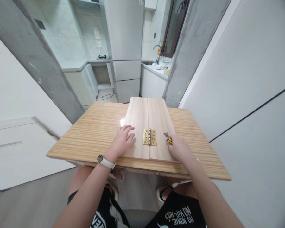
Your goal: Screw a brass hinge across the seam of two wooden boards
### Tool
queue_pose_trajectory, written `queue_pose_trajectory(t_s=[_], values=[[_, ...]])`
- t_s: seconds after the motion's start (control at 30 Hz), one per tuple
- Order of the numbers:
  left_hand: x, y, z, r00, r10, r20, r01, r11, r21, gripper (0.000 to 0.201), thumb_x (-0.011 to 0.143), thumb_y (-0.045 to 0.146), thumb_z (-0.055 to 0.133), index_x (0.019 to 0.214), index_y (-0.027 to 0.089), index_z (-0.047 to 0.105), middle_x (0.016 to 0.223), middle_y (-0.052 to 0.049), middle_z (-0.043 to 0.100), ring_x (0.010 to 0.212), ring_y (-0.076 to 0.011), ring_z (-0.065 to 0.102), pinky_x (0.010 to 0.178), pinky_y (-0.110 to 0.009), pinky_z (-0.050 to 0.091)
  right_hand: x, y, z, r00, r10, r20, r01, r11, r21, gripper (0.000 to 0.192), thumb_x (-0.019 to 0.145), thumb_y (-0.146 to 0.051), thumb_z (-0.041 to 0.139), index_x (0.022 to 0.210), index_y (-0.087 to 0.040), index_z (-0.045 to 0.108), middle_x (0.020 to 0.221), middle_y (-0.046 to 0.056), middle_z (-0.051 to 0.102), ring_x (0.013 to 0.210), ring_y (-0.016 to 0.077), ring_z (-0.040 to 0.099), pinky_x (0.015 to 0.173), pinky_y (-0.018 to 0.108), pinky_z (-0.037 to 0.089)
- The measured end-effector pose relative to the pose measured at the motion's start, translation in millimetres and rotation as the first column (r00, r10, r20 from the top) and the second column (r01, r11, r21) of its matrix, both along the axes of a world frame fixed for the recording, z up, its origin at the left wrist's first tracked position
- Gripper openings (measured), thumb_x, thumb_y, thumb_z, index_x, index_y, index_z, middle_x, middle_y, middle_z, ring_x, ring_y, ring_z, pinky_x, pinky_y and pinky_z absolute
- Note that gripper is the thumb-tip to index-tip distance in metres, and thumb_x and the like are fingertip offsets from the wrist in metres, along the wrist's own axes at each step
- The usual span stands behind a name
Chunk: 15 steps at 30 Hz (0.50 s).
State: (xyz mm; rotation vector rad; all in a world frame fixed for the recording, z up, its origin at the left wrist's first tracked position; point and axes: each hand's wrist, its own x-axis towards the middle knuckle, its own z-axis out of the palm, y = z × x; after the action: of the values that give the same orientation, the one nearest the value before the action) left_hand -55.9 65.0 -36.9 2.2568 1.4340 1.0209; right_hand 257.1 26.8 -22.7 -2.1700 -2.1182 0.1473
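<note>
Far left, a white panel (16, 158) ran straight off the frame, its full shape lost. Next, the striped wooden table (90, 126), and over it the left hand (123, 141), a pale-strapped watch (106, 161) at its wrist, fingers loosely spread and wide! It covered a stretch of the pale left board (136, 117) along its outer edge; whether the fingertips pressed the wood, you couldn't tell. Behind, a silvery fridge (125, 31) had its top cut off. Then, right in the middle, the brass hinge (149, 136)! It lay across the seam, a leaf on each board, towards the near end, the details in its holes too small to read. Beside it, the right board (159, 114), and at its outer edge the right hand (179, 147), closed around a yellow-and-black item (170, 141)! The fist swallowed most of it; slender dark tips (166, 134) fanned out just beyond, and whether they belonged to it was hard to say. By that forearm, a tiny shiny piece (198, 159) was too small to identify.
</note>
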Motion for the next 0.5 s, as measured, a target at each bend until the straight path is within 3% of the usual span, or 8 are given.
queue_pose_trajectory(t_s=[0.1,0.2,0.37,0.5], values=[[5,-6,7.9,0.999,-0.038,0.028,0.039,0.999,-0.024,0.024,0.099,0.022,0.061,0.121,0.019,0.07,0.127,-0.012,0.07,0.125,-0.0292,0.061,0.113,-0.052,0.047,-3,1,7.7,1.0,0.017,0.009,-0.017,0.999,0.032,0.018,0.102,-0.025,0.051,0.106,-0.02,0.068,0.103,0.014,0.078,0.091,0.0276,0.071,0.072,0.034,0.038],[12,-13,14.5,0.992,-0.101,0.08,0.106,0.992,-0.065,0.024,0.097,0.023,0.066,0.121,0.019,0.071,0.118,-0.011,0.072,0.115,-0.0264,0.065,0.106,-0.047,0.052,-8,1,20.3,0.992,0.077,-0.097,-0.066,0.992,0.112,0.016,0.102,-0.027,0.053,0.104,-0.022,0.068,0.091,0.01,0.078,0.083,0.0254,0.07,0.07,0.033,0.037],[35,-18,30.6,0.963,-0.212,0.166,0.221,0.974,-0.038,0.03,0.092,0.02,0.074,0.121,0.02,0.07,0.111,-0.008,0.073,0.104,-0.0225,0.068,0.096,-0.04,0.056,-29,1,42.7,0.888,0.276,-0.368,-0.195,0.951,0.241,0.009,0.097,-0.028,0.063,0.094,-0.025,0.071,0.085,0.002,0.076,0.079,0.0202,0.068,0.072,0.029,0.042],[52,-15,47.3,0.959,-0.22,0.179,0.218,0.975,0.028,0.03,0.092,0.017,0.073,0.122,0.02,0.069,0.11,-0.006,0.076,0.1,-0.0205,0.07,0.093,-0.037,0.056,-49,5,60.4,0.827,0.363,-0.43,-0.256,0.923,0.288,0.008,0.094,-0.023,0.067,0.092,-0.025,0.074,0.087,0.002,0.077,0.081,0.0191,0.068,0.074,0.029,0.044]])
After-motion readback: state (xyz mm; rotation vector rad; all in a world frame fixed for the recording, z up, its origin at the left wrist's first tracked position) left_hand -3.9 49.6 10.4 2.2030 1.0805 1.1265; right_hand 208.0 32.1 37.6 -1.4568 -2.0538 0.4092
